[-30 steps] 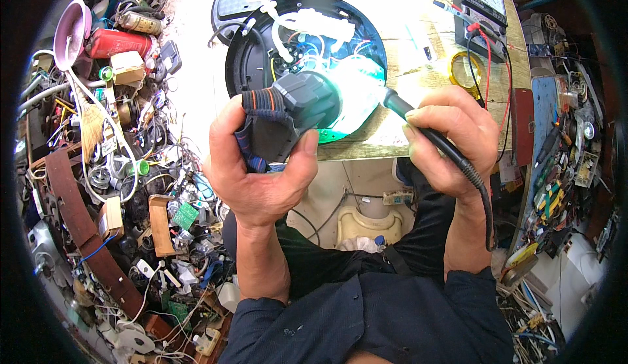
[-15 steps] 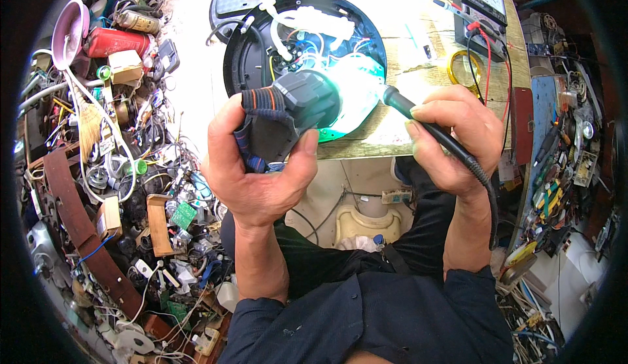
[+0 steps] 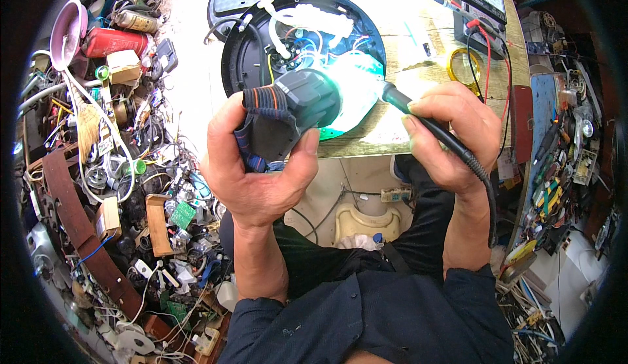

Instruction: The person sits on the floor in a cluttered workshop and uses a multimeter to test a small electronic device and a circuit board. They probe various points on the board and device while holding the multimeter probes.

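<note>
My left hand [image 3: 258, 184] is closed round a grey headlamp [image 3: 307, 99] with a dark striped elastic strap. Its bright beam falls on a green circuit board [image 3: 333, 130] inside a round black appliance housing [image 3: 241, 69]. White tubes [image 3: 307, 18] and coloured wires run through the housing. In my right hand [image 3: 454, 135] is a soldering iron [image 3: 435, 128], its black handle pinched between thumb and fingers and its cable trailing down past the wrist. The iron's front end points left at the board; glare hides the tip, so contact cannot be told.
On the wooden table [image 3: 405, 138] lie an analog multimeter [image 3: 481, 11] with red and black leads and a yellow ring-shaped coil [image 3: 463, 66]. A black cover [image 3: 232, 1] lies behind the housing. Piled parts and a pink basin [image 3: 67, 34] crowd the left; tools [image 3: 546, 187] fill the right.
My right hand and the soldering iron have shifted very slightly up and left. The housing has edged a little to the left. My left hand with the headlamp is almost still.
</note>
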Demonstrator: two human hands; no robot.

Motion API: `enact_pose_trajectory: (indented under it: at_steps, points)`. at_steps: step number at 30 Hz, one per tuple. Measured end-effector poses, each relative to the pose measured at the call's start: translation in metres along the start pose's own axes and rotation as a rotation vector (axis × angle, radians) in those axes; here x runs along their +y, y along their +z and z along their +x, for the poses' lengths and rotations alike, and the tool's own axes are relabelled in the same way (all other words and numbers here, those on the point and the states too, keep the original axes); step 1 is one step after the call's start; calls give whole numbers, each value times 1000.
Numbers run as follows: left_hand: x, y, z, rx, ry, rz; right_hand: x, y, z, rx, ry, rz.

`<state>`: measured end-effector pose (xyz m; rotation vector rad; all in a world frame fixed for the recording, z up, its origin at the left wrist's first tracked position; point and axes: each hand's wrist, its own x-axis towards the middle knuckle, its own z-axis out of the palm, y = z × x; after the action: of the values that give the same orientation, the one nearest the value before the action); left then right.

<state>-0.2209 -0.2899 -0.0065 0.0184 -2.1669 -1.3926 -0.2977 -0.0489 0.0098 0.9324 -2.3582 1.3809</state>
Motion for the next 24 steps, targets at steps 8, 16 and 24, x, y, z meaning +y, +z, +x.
enact_pose_trajectory:
  at_steps: [8, 16, 24]
  points:
    - [0, 0, 0, -11, 17, 3, -1, 1, 0, 0, 21, -4]
    - [-2, -1, 0, -23, 19, -2, -2, -2, -2, -57, 18, -22]
    - [1, 0, 1, -17, -4, -10, -2, -2, -2, -52, 20, -18]
